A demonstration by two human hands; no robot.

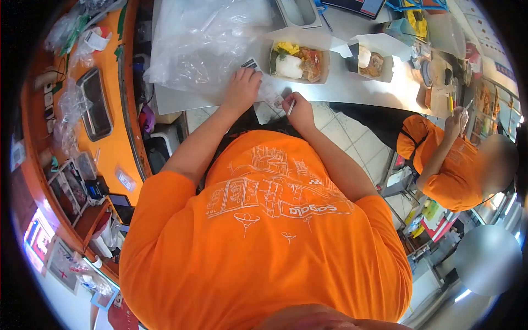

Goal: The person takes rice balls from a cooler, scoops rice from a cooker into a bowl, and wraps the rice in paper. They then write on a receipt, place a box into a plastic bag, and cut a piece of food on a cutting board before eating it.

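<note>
My left hand (243,87) lies over a printed paper slip (271,94) near the front edge of the metal counter (187,100), fingers stretched forward. A dark-printed end of paper shows beyond its fingertips. My right hand (300,113) is closed on a thin white stick, perhaps a pen (291,106), beside the slip's near end. Just ahead of both hands sits an open takeout box (320,77) with white rice (289,67), yellow bits, greens and meat. To its right stands a second open takeout box (386,73) with rice and meat.
Clear plastic bags (203,44) cover the counter's left part. A metal pan (298,14) and a screen (360,6) stand at the back. On the right, a co-worker in an orange shirt (456,165) holds something small. An orange counter (118,157) runs along the left.
</note>
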